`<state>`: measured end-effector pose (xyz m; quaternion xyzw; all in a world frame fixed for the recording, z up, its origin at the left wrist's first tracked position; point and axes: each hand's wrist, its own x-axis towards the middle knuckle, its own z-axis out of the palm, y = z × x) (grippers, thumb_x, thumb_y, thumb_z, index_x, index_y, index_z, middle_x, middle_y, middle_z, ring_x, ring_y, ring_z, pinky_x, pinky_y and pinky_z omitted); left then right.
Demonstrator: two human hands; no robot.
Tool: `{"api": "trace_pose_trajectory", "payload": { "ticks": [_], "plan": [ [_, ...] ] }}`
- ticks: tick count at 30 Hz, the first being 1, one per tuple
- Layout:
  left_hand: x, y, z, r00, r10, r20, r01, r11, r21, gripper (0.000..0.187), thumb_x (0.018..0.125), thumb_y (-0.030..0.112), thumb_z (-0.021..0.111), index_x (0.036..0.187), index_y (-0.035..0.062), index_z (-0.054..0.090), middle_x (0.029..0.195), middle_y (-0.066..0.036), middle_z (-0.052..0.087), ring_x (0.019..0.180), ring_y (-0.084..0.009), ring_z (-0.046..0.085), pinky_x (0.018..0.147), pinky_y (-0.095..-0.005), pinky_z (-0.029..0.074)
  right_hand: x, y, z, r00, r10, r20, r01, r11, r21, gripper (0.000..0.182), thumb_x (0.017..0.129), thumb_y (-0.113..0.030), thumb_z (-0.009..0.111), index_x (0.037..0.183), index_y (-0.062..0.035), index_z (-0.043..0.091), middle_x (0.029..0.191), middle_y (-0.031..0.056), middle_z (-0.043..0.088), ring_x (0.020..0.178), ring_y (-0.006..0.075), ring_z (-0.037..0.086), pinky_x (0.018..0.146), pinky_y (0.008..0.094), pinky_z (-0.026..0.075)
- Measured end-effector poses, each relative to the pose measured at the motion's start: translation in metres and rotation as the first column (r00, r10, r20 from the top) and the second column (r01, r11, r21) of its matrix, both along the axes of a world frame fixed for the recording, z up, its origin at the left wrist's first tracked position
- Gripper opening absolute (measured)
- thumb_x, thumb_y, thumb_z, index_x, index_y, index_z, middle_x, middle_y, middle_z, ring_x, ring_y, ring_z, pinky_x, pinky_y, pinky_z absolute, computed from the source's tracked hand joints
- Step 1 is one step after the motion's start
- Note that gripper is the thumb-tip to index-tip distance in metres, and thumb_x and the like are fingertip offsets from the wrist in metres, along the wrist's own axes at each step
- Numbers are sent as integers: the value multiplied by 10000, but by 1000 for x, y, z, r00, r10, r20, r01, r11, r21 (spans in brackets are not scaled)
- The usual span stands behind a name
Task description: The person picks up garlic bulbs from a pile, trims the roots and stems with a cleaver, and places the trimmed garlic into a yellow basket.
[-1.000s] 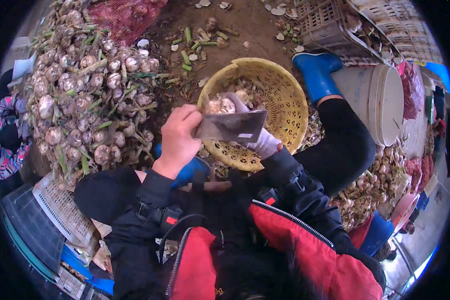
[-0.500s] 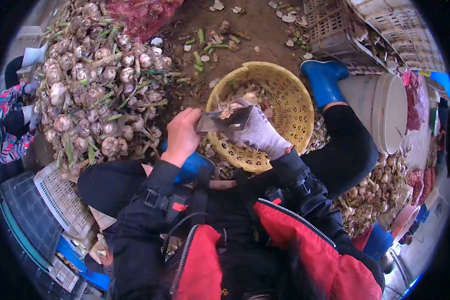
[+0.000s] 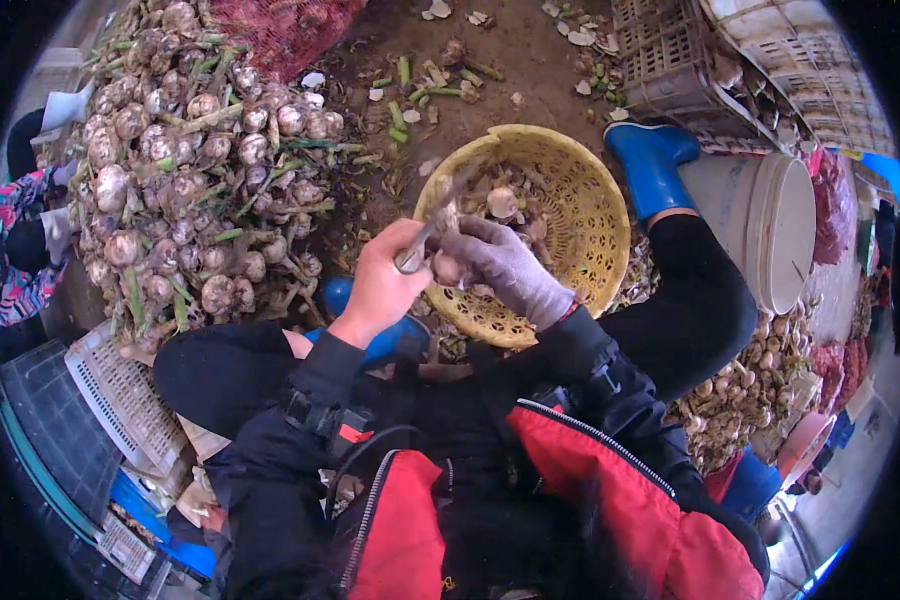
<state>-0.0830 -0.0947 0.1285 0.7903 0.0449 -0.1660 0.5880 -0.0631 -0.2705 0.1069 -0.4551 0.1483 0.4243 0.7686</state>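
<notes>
My bare left hand [image 3: 378, 285] is closed around a knife [image 3: 416, 249], its blade turned edge-on and slanting up to the right, blurred near the tip. Close beside the blade, my right hand [image 3: 510, 268], in a grey-purple glove, grips a garlic bulb [image 3: 450, 268] between thumb and fingers. Both hands are over the left rim of a yellow perforated basket [image 3: 600, 215]. Inside the basket lie another garlic bulb [image 3: 502, 203] and dry peelings.
On the left rises a large heap of garlic [image 3: 190, 190] with stems. A red mesh bag [image 3: 285, 35] lies behind it. Cut green stems [image 3: 398, 117] litter the ground. A blue boot [image 3: 645, 165], a white bucket [image 3: 785, 230] and plastic crates [image 3: 660, 55] stand right. Another person [image 3: 30, 240] is far left.
The knife has turned from showing its broad flat side to edge-on. My gloved right hand has rotated and shifted, so the garlic bulb in its fingers now shows.
</notes>
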Motion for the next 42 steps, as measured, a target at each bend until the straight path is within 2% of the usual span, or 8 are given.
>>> {"api": "trace_pose_trajectory", "payload": {
  "ticks": [5, 9, 11, 15, 18, 23, 30, 42],
  "plan": [
    [1, 11, 0, 986, -108, 123, 70, 957, 282, 286, 641, -10, 615, 924, 27, 612, 855, -118, 570, 797, -341, 574, 739, -332, 468, 1, -5, 15, 990, 88, 108, -48, 945, -323, 256, 833, -179, 638, 1033, -24, 602, 733, 23, 591, 623, 68, 524, 548, 219, 428],
    [-17, 62, -75, 975, -177, -130, 218, 708, 671, 276, 654, -11, 585, 921, 48, 624, 882, -149, 594, 850, -376, 580, 748, -435, 471, 12, -15, 24, 858, 299, 417, 54, 756, -652, 304, 734, -183, 675, 961, 13, 629, 768, 112, 602, 697, 199, 577, 665, 320, 470],
    [-9, 79, -94, 991, 76, -113, 21, 738, 674, 294, 647, -14, 590, 938, 18, 620, 968, -166, 600, 919, -357, 575, 805, -432, 458, 9, -22, 14, 660, 453, 600, 221, 646, -730, 319, 736, -222, 674, 962, 0, 640, 876, 147, 613, 855, 267, 589, 783, 368, 453],
    [37, 131, -108, 962, -61, 268, -221, 407, 886, 292, 658, 10, 595, 947, -7, 635, 1114, -221, 555, 1075, -376, 513, 914, -432, 411, 1, -18, -9, 593, 680, 432, 280, 329, -902, 471, 740, -343, 659, 1109, -61, 581, 1152, 154, 540, 1116, 353, 466, 938, 461, 364],
    [50, 184, -156, 983, 169, 70, -143, 464, 874, 428, 672, 87, 612, 1092, 7, 617, 1083, -231, 574, 1048, -376, 526, 953, -417, 387, 6, -13, -9, 648, 612, 454, 201, 438, -876, 507, 759, -371, 640, 1174, -100, 541, 1220, 156, 502, 1159, 368, 425, 979, 480, 328],
    [54, 174, -145, 996, 48, 78, -91, 367, 926, 352, 667, 76, 613, 1015, 30, 633, 991, -207, 591, 940, -389, 553, 900, -432, 402, 3, -4, -14, 726, 505, 466, 59, 629, -775, 438, 788, -291, 638, 1154, -69, 545, 1128, 171, 551, 1071, 335, 513, 932, 417, 389],
    [50, 168, -152, 981, 115, 158, -190, 378, 906, 291, 719, 118, 646, 996, 32, 621, 1144, -165, 538, 991, -381, 539, 823, -456, 442, -23, 8, -17, 613, 670, 419, -141, 614, -777, 466, 808, -314, 611, 1170, -37, 515, 1114, 221, 540, 1074, 369, 506, 908, 432, 406],
    [47, 104, -134, 967, 105, 231, -248, 578, 777, 253, 705, 119, 673, 917, 3, 597, 977, -156, 579, 951, -357, 551, 817, -417, 447, -14, 8, -34, 736, 455, 501, 36, 714, -699, 521, 821, -351, 603, 1197, -7, 496, 1204, 223, 521, 1131, 381, 482, 951, 432, 390]
  ]
}}
